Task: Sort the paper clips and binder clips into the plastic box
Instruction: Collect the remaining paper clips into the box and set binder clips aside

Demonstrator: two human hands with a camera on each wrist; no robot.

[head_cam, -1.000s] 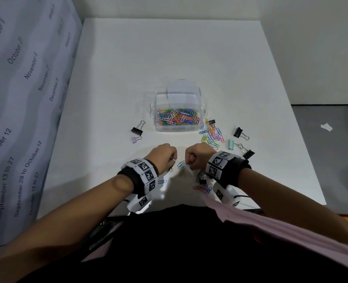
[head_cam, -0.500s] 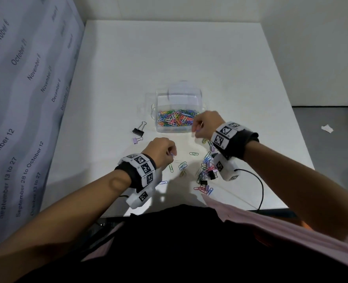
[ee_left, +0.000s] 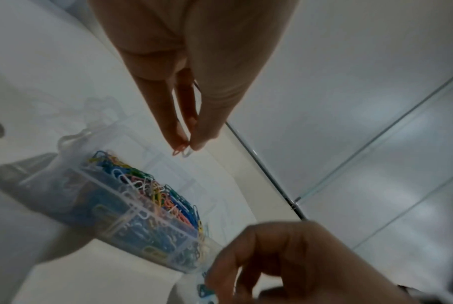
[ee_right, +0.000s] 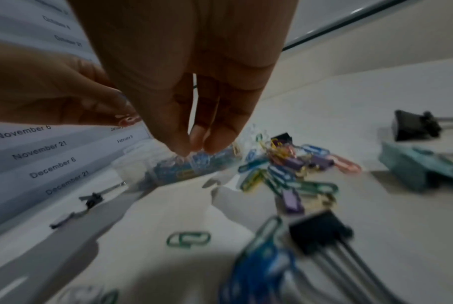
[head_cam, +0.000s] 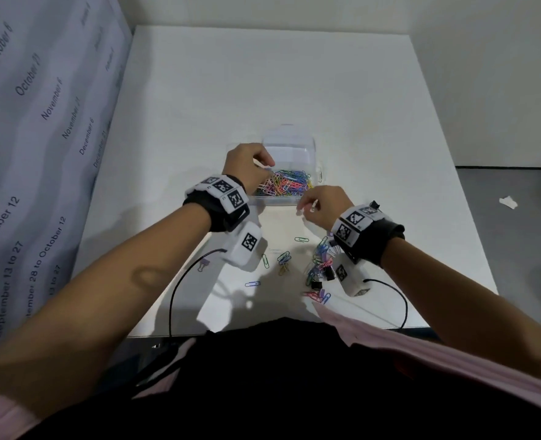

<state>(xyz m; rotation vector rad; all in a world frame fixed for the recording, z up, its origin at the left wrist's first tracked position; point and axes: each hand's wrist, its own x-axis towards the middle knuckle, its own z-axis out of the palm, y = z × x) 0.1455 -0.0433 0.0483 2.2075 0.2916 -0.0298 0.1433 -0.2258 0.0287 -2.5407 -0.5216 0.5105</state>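
The clear plastic box (head_cam: 289, 203) stands mid-table, and its near compartment holds a heap of coloured paper clips (head_cam: 285, 184). My left hand (head_cam: 267, 168) hovers over the box's left side. In the left wrist view this hand (ee_left: 185, 147) pinches a pink and a white paper clip (ee_left: 180, 151) above the box (ee_left: 132, 207). My right hand (head_cam: 307, 209) hangs by the box's front right corner. Its fingertips (ee_right: 215, 147) are bunched and nothing shows between them. Loose paper clips (head_cam: 320, 262) and black binder clips (head_cam: 328, 273) lie below the right wrist.
Single paper clips (head_cam: 301, 239) are scattered near the table's front edge. A purple binder clip (head_cam: 203, 265) lies at the left. A teal binder clip (ee_right: 423, 166) and a black one (ee_right: 412, 125) lie to the right. A calendar sheet (head_cam: 40, 122) stands along the left side.
My left hand has risen from the table's front to above the box with clips in its pinch. My right hand went forward to the box's front right corner and stays there.
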